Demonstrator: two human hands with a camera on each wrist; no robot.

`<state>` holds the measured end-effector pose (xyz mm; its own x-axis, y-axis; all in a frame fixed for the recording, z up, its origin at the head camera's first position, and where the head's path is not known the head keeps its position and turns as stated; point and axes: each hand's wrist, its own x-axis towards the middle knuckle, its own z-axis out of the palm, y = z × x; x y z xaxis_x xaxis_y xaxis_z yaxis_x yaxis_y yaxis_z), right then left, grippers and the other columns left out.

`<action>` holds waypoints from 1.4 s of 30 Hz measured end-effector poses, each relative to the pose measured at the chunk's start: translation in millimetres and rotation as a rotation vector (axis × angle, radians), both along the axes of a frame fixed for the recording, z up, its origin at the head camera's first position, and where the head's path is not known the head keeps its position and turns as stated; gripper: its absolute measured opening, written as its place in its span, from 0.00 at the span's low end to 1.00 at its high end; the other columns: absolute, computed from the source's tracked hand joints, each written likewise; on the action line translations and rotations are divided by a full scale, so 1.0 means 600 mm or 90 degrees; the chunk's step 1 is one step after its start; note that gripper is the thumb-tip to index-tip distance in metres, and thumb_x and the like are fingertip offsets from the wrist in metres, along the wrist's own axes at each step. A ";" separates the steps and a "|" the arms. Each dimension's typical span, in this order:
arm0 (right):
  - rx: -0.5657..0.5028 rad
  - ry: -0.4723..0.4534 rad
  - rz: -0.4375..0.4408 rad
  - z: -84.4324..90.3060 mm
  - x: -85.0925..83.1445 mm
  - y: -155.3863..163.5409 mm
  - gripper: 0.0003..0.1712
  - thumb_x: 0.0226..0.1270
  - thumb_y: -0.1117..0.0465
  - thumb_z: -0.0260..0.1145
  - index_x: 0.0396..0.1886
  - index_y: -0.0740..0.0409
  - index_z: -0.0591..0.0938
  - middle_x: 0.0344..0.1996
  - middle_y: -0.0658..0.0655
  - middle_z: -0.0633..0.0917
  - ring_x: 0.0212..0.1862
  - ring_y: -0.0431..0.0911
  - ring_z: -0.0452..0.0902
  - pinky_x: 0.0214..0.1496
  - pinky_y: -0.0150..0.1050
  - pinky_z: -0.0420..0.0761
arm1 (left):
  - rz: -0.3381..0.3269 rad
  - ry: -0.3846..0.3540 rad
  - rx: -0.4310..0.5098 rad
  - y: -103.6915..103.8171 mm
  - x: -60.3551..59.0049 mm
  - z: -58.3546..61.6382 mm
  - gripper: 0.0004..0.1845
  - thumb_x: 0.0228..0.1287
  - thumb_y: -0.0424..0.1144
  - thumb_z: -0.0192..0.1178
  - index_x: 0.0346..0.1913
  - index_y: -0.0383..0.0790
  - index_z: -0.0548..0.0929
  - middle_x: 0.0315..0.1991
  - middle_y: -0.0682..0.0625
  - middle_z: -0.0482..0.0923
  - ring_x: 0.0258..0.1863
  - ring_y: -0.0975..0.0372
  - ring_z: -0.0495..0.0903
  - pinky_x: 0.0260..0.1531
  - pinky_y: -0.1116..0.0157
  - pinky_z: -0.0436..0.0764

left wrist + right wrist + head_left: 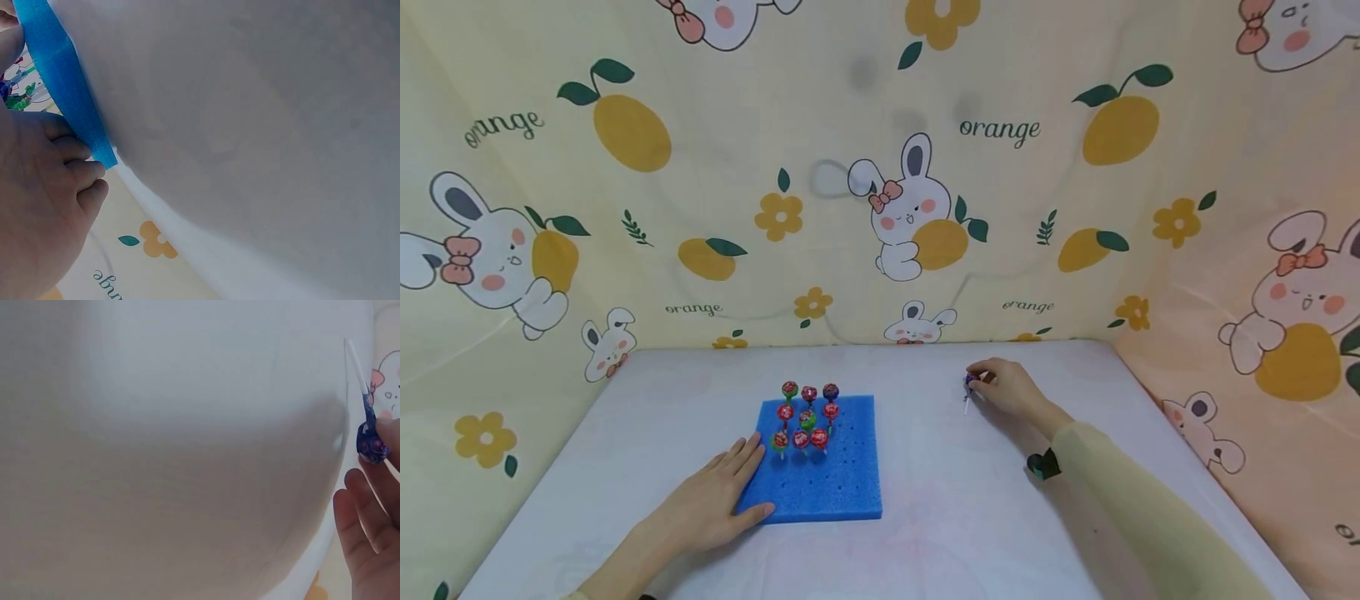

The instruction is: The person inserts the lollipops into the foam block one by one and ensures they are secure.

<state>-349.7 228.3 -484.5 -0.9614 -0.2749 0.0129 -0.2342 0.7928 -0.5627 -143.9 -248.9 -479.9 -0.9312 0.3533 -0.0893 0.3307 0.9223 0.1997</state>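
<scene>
A blue foam block point(842, 483) full of small holes lies on the white table point(925, 533). Several wrapped lollipops point(807, 414) stand upright in its far left part. My left hand point(718, 500) lies flat with straight fingers on the block's near left corner; the left wrist view shows my fingers point(81, 169) against the blue foam edge point(62, 81). Far to the right, my right hand point(1003, 387) pinches a purple-wrapped lollipop point(972, 382), stick pointing down at the table. In the right wrist view the purple lollipop point(371, 440) sits at my fingertips point(362, 506).
A cloth backdrop point(880, 167) printed with rabbits and oranges closes in the table at the back and on both sides. White tabletop runs between the block and my right hand.
</scene>
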 end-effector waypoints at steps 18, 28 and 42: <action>-0.139 0.125 0.040 0.005 0.038 -0.003 0.17 0.69 0.71 0.70 0.56 0.66 0.86 0.52 0.61 0.83 0.51 0.54 0.85 0.55 0.46 0.87 | 0.002 0.001 -0.004 0.000 -0.001 -0.004 0.52 0.71 0.72 0.52 0.79 0.30 0.62 0.82 0.35 0.53 0.80 0.39 0.54 0.75 0.39 0.61; -0.211 0.175 0.071 0.016 0.074 -0.029 0.17 0.69 0.69 0.72 0.57 0.62 0.86 0.50 0.59 0.88 0.49 0.53 0.87 0.49 0.40 0.88 | 0.000 -0.004 -0.001 0.002 0.001 0.000 0.52 0.71 0.71 0.52 0.79 0.29 0.62 0.81 0.34 0.54 0.80 0.39 0.54 0.75 0.39 0.61; -0.273 0.212 0.165 0.030 0.128 -0.082 0.20 0.65 0.74 0.73 0.57 0.63 0.85 0.48 0.57 0.88 0.46 0.51 0.86 0.43 0.34 0.87 | -0.001 -0.001 -0.001 -0.001 0.001 -0.001 0.52 0.71 0.72 0.52 0.79 0.30 0.62 0.81 0.35 0.54 0.80 0.39 0.54 0.75 0.39 0.61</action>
<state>-273.2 179.3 -466.8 -0.7886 -0.4035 0.4640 -0.6087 0.4051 -0.6822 -143.6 -249.5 -480.6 -0.9304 0.3547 -0.0918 0.3320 0.9221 0.1987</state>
